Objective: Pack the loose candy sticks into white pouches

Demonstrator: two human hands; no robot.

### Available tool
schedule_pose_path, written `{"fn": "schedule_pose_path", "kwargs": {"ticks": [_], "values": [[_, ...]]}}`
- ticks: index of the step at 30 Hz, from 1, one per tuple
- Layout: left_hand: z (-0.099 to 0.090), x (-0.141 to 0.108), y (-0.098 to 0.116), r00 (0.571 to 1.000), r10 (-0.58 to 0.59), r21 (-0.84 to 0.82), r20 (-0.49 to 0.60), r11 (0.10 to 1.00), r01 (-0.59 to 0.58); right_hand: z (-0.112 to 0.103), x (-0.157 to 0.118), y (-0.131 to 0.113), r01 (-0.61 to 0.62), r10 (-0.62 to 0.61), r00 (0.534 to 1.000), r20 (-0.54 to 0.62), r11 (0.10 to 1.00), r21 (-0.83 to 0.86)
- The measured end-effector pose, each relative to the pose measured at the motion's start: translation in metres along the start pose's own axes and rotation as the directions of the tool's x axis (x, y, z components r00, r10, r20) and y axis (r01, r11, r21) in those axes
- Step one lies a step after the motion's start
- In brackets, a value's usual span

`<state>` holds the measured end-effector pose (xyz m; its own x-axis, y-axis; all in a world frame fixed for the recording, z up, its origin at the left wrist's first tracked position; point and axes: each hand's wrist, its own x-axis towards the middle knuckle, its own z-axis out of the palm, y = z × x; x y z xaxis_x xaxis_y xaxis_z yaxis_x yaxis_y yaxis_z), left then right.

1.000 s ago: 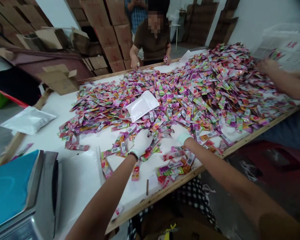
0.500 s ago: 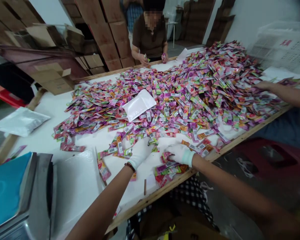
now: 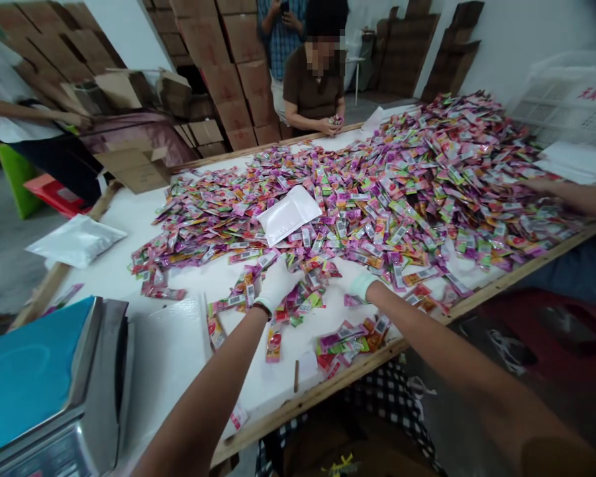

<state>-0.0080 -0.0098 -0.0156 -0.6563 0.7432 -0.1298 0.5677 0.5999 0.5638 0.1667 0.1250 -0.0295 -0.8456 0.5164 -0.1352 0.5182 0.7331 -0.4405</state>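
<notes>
My left hand (image 3: 277,283), in a white glove, is curled over a small cluster of packets (image 3: 305,298) on the white table in front of me. Its fingertips are partly hidden among them. To its right, my white-gloved right hand (image 3: 355,277) reaches in from the other side, touching or close to the cluster's right edge; its fingers are blurred against the white surface. The packets are small, flat, colourful sachets in pink, purple, green and orange. Nearer the front edge lies a separate little group of packets (image 3: 345,344).
A large heap of packets (image 3: 402,179) spreads behind my hands, topped by a white pouch (image 3: 291,215). A scale (image 3: 54,384) stands at left, near a silver-white bag (image 3: 77,240) and an open carton (image 3: 136,169). Co-workers stand opposite and at left; another's arm (image 3: 576,197) reaches in from the right.
My right hand has moved up and left, away from the front group of packets and toward my left hand. More packets now lie between my hands. The view has shifted left.
</notes>
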Motion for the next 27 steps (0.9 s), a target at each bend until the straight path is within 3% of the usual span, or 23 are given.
{"fn": "schedule_pose_path", "kwargs": {"ticks": [3,5,9,13,16,21,24,27], "values": [[0.013,-0.001,-0.008,0.996,-0.026,0.129,0.081,0.992,0.015,0.006,-0.001,0.000,0.002,-0.001,1.000,0.029,0.999,-0.039],[0.009,-0.008,-0.014,0.994,-0.005,0.110,0.108,0.994,-0.007,0.006,-0.006,0.005,0.018,-0.016,0.999,0.045,0.998,-0.055],[-0.026,-0.024,-0.025,0.997,0.038,0.070,0.061,0.997,-0.043,-0.002,-0.019,0.018,0.063,-0.058,0.996,0.067,0.995,-0.075],[-0.051,-0.031,-0.033,0.996,0.017,0.106,-0.082,0.994,-0.008,-0.004,-0.025,0.011,0.259,-0.258,0.965,0.046,0.966,-0.012],[-0.040,-0.028,-0.035,0.998,-0.047,0.184,-0.037,0.982,0.053,0.011,-0.023,-0.015,0.373,-0.374,0.922,0.097,0.927,0.030],[-0.007,-0.023,-0.037,0.992,-0.111,0.348,0.056,0.934,0.085,0.046,-0.018,-0.051,0.413,-0.398,0.897,0.192,0.909,-0.047],[-0.012,-0.024,-0.042,0.996,-0.071,0.317,0.049,0.947,0.052,0.049,-0.018,-0.049,0.413,-0.401,0.899,0.176,0.910,-0.033],[-0.033,-0.029,-0.046,0.999,-0.001,0.223,-0.044,0.975,0.011,0.033,-0.016,-0.038,0.398,-0.400,0.914,0.069,0.917,0.041]]}}
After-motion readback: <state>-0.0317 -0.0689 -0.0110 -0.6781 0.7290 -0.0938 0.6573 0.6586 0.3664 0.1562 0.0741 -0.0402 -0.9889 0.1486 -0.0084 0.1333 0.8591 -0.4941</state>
